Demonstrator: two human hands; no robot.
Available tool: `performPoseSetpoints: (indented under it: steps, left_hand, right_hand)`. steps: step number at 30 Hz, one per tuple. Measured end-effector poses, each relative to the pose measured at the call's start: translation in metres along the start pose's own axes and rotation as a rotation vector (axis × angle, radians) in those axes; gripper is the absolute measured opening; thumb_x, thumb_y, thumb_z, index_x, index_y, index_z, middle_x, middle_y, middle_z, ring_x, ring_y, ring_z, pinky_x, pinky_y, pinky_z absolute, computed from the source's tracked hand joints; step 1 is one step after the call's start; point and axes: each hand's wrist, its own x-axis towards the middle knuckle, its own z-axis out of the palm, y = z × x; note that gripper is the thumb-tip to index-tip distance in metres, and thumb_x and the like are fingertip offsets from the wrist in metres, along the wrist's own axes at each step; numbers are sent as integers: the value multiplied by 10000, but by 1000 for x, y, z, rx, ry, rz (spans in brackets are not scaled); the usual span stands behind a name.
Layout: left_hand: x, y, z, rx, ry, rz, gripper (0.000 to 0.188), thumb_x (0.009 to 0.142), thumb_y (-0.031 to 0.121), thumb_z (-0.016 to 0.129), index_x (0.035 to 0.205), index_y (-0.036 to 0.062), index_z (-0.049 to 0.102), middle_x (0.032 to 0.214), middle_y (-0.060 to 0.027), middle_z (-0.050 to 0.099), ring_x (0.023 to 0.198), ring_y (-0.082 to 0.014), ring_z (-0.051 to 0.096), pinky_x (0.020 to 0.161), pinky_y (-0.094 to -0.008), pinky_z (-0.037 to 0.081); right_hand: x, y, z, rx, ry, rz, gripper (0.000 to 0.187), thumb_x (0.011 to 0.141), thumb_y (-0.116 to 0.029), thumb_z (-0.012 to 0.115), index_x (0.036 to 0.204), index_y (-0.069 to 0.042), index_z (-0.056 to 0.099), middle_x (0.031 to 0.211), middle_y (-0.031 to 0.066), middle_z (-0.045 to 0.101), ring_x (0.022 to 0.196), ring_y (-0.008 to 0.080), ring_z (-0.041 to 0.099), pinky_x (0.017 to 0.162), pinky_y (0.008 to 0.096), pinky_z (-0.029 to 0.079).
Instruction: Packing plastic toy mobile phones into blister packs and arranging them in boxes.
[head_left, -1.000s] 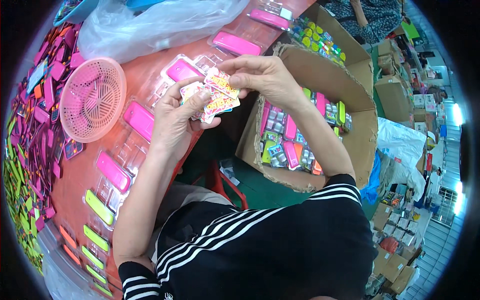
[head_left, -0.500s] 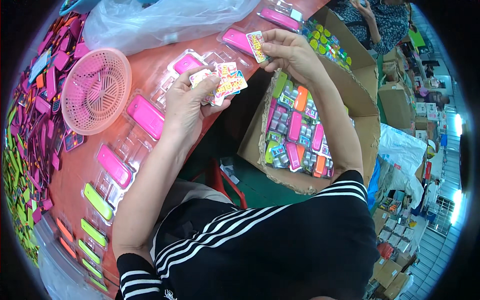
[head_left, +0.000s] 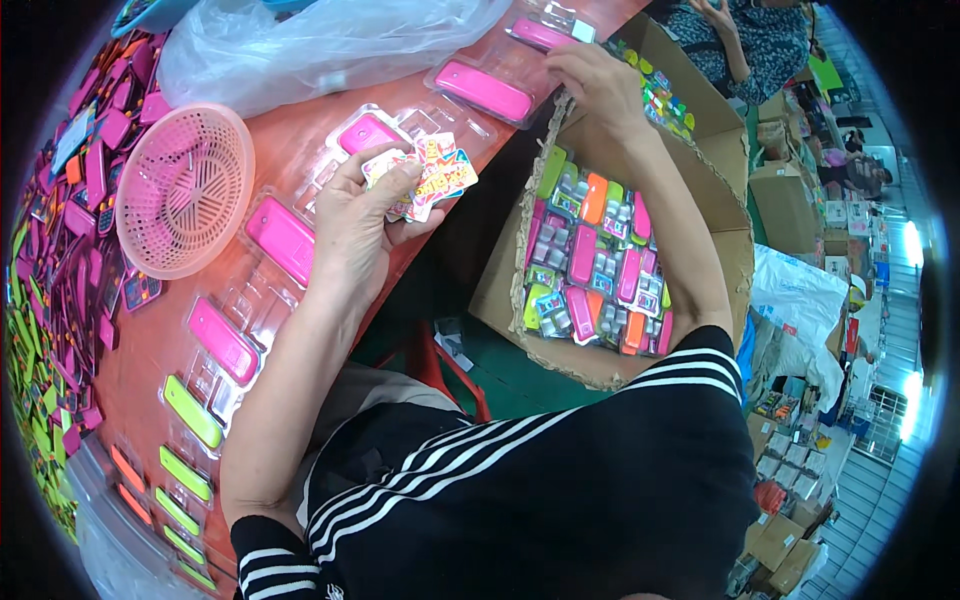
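My left hand (head_left: 355,205) is closed around a fanned stack of small colourful printed cards (head_left: 440,170), above the table's edge. My right hand (head_left: 603,92) reaches to the far end of the table, its fingers bent down and together beside a clear blister tray with a pink toy phone (head_left: 540,34). Whether a card is between those fingers is hidden. Between the hands lies another clear tray with a pink phone case (head_left: 485,90). A further pink piece in a tray (head_left: 366,134) sits just beyond the left hand.
A row of trays with pink and green pieces (head_left: 190,410) runs along the red table (head_left: 150,350). A pink plastic basket (head_left: 185,190) stands by a heap of loose pieces (head_left: 70,290). Right of the table, a cardboard box (head_left: 500,285) holds packed sets. Another person (head_left: 745,50) is behind.
My right hand has moved away from the nearer pink tray to the far one, and the card it held no longer shows. My left hand, with the cards, has shifted slightly left.
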Motion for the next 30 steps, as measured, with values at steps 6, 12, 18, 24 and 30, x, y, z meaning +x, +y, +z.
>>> performPoseSetpoints:
  steps: [6,12,18,24,30]
  left_hand:
    - [-1,0,-8,-6,36,15,350,818,76,619,1115,-36,473,953,-108,587,809,-184,635,602,-297,593]
    - [-2,1,-4,-19,61,80,307,809,79,630,1073,-13,504,935,-105,601,799,-178,635,592,-304,588]
    - [-2,0,-3,44,52,82,308,807,70,630,1074,-14,501,917,-101,616,759,-175,643,572,-289,580]
    - [-7,-1,-9,-45,114,42,336,790,41,626,1098,12,494,960,-115,591,802,-193,632,596,-315,583]
    - [-26,4,-26,-119,171,1,383,764,21,633,1118,34,487,969,-117,575,828,-211,626,618,-339,587]
  right_hand:
    - [-2,-3,6,52,-37,-98,259,674,-29,587,901,-147,629,910,-3,594,888,214,582,691,318,507]
    - [-4,-12,-1,157,-106,-102,381,718,38,518,1073,-75,597,1019,108,604,948,290,577,796,322,476]
    - [14,-110,-43,935,-367,504,240,826,-128,612,1045,-31,598,931,11,627,805,67,576,645,209,462]
    - [18,-151,-48,1200,-504,657,297,764,-148,690,1015,-30,583,739,-10,579,620,39,518,492,182,399]
    - [20,-120,-48,923,-254,398,160,805,-69,615,957,-24,638,780,24,637,657,68,580,573,188,455]
